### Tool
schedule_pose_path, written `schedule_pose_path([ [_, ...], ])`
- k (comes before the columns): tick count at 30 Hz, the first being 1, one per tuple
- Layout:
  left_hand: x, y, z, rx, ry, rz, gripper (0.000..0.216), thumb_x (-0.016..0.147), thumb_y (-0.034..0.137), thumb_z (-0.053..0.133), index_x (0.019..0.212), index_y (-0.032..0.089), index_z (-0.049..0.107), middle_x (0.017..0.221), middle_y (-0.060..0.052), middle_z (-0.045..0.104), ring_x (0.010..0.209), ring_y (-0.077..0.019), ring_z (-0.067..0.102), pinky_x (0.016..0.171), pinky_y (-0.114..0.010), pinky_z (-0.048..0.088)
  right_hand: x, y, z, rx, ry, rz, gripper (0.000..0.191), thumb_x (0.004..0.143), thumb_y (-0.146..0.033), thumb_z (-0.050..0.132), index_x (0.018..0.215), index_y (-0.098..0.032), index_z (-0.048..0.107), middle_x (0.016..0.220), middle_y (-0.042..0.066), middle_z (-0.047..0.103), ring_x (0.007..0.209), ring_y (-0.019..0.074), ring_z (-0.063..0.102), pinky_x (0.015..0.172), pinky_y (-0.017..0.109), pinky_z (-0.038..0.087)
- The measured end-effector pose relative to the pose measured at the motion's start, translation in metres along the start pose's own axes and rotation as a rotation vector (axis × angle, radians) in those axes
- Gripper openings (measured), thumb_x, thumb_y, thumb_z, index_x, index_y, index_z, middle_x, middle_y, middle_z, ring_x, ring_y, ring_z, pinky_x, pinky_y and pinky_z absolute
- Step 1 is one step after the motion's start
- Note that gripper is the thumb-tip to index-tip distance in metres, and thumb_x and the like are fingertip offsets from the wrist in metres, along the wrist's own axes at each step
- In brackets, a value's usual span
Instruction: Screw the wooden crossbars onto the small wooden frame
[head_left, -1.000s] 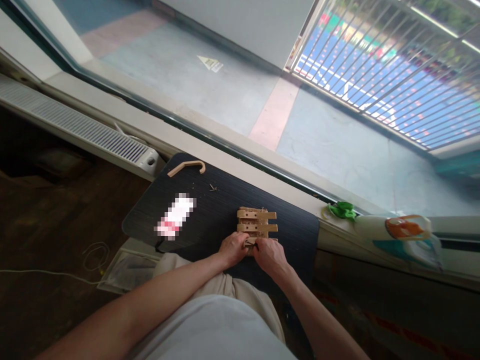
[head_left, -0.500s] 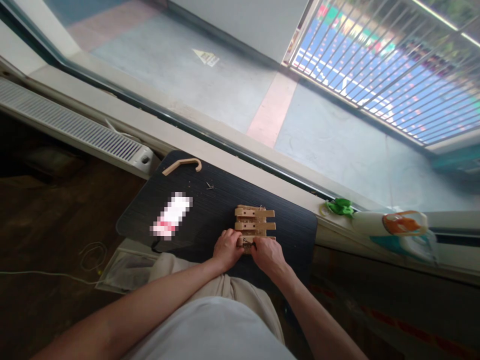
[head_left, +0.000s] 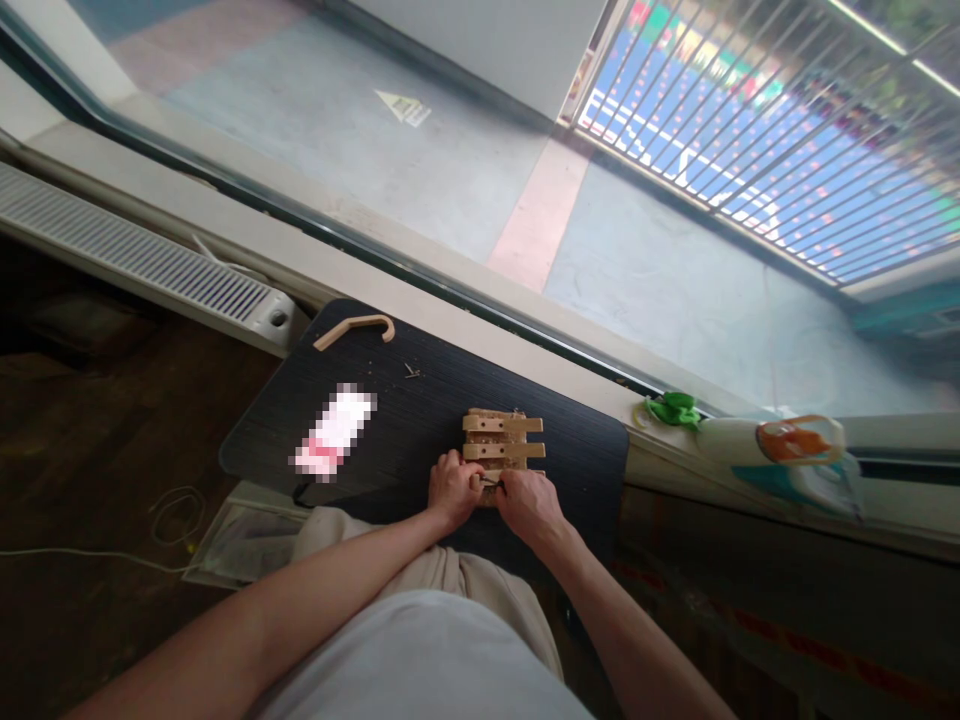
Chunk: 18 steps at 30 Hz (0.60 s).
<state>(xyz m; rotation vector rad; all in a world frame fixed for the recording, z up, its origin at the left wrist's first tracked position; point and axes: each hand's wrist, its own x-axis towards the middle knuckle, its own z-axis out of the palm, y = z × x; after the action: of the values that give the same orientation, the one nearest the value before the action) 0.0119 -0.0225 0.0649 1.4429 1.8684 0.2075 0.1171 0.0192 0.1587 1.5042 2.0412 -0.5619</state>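
On the dark tabletop lies a small wooden board (head_left: pixel 496 462) carrying three light wooden strips side by side. The far strip (head_left: pixel 501 424) and the middle strip (head_left: pixel 502 451) show dark round holes. My left hand (head_left: pixel 454 488) is closed on the left end of the nearest strip, its thumb and fingers at that edge. My right hand (head_left: pixel 531 503) is closed and covers most of that strip's right part. A thin dark tool (head_left: pixel 489 483) pokes out from its fingers over the near strip; its kind is hidden by the hand.
A bent wooden hook (head_left: pixel 355 328) and several small metal pieces (head_left: pixel 412 371) lie on the black table (head_left: pixel 420 430), with a blurred-out phone-like item (head_left: pixel 335 430). A radiator (head_left: pixel 187 275) adjoins the windowsill; a green item (head_left: pixel 673 408) and a bottle with an orange handle (head_left: pixel 795 440) stand right.
The whole view has shifted slightly, so the table sits a little further left. My right hand has moved slightly over the nearest strip, and the left keeps its place at the strip's end.
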Motion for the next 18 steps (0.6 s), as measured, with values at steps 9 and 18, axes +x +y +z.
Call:
schedule_pose_path([
  [9,-0.001,-0.002,0.004,-0.016,0.055,0.026,0.014,0.074,0.03,0.057,0.083,0.029,0.067,0.09,-0.004,0.049,0.092,-0.0194,0.043,0.082,-0.032,0.03,0.003,-0.004,-0.006,-0.04,-0.016,-0.02,0.025,0.08,-0.023,0.04,0.078,-0.017,0.064,0.08,0.01,0.067,0.075,0.0182,0.062,0.067,0.026,0.042],
  [18,0.001,-0.005,0.012,-0.119,0.071,0.023,0.012,0.072,0.028,0.057,0.077,0.027,0.068,0.09,-0.003,0.05,0.09,-0.0173,0.046,0.081,-0.029,0.033,0.004,-0.007,-0.005,-0.01,-0.019,0.008,0.025,0.08,-0.022,0.04,0.078,-0.017,0.065,0.079,0.01,0.067,0.076,0.0178,0.062,0.066,0.025,0.042],
])
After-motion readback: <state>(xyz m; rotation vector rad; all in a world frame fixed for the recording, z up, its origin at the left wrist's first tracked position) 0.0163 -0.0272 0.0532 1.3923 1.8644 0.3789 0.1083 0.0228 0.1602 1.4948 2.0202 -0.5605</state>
